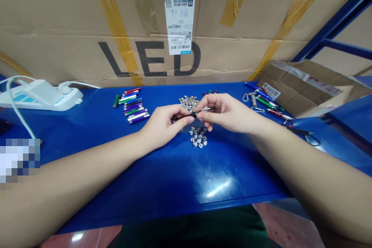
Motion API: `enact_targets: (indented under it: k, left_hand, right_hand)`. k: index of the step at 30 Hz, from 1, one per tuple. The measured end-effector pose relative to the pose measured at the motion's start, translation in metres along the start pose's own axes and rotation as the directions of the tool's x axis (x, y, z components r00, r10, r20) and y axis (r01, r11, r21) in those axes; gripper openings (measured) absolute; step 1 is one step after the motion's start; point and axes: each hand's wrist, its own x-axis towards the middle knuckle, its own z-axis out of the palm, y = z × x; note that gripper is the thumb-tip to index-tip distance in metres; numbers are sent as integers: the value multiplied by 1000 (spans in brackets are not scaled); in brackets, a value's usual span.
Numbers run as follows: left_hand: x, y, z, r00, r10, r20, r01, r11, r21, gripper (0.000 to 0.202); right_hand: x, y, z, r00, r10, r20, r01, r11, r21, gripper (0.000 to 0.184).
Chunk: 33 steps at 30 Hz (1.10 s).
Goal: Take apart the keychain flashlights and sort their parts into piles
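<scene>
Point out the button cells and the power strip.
Button cells (pixel 198 136): head view, middle of the pile nearest the person.
Power strip (pixel 43 92): head view, its white top.

Workshop: blue workbench (pixel 174 178), cardboard carton (pixel 58 19)

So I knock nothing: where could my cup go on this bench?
Bare blue bench lies before the left hand and right hand, and between the power strip and the coloured tube lights. Crowded around the button cells and the keychain lights at right.
</scene>
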Motion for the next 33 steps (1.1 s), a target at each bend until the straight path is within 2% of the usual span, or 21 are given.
enact_targets:
  k: [2,3,4,6,8,10,11,12,14,17,20,22,25,27,33]
  left_hand:
    - [1,-3,1,991,-103,90,118,977,-178,35]
    - [3,-4,2,982,-135,128,165,951,-261,39]
    - [4,-5,2,974,-159,162,207,917,-341,42]
    - [8,-7,-1,947,-204,246,303,822,-482,47]
    - [11,-6,-5,897,-257,360,427,718,-550,49]
    - [14,-4,-9,836,-301,459,531,655,-537,48]
    - [15,-3,-10,822,-309,478,551,644,-531,48]
    - [15,-3,-11,826,-307,473,546,644,-535,48]
    - [14,-4,-9,871,-275,406,474,683,-556,47]
    - [12,-10,-4,921,-213,327,367,759,-538,48]
    - [11,-17,0,934,-190,303,331,783,-527,47]
    - [11,-21,0,943,-171,286,305,792,-529,44]
    - [12,-24,0,954,-142,265,267,806,-528,45]
    - [12,-24,0,958,-138,253,257,809,-529,48]
    - [11,-22,-1,966,-126,226,229,823,-520,42]
  right_hand:
    - [-2,0,-1,993,-112,-22,107,981,-164,24]
    - [-2,0,-2,981,-194,-21,180,942,-283,19]
    - [-3,0,-2,959,-284,-2,259,875,-408,13]
    - [-2,0,-4,887,-452,93,411,683,-603,6]
    - [-1,2,-5,806,-556,202,521,505,-688,11]
    - [1,4,-6,743,-612,271,575,376,-726,19]
    - [3,5,-6,721,-631,287,584,331,-741,22]
    - [4,6,-5,709,-642,291,586,308,-749,24]
    - [6,9,-4,706,-655,271,592,333,-734,26]
    - [8,12,-3,734,-647,205,584,447,-678,23]
    - [8,14,-3,769,-625,131,543,533,-649,18]
    - [8,15,-3,804,-590,69,510,625,-592,13]
    - [9,17,-1,867,-497,-28,444,798,-407,2]
    - [9,18,1,900,-429,-70,398,878,-267,7]
    - [10,15,-4,952,-269,-144,271,963,-3,19]
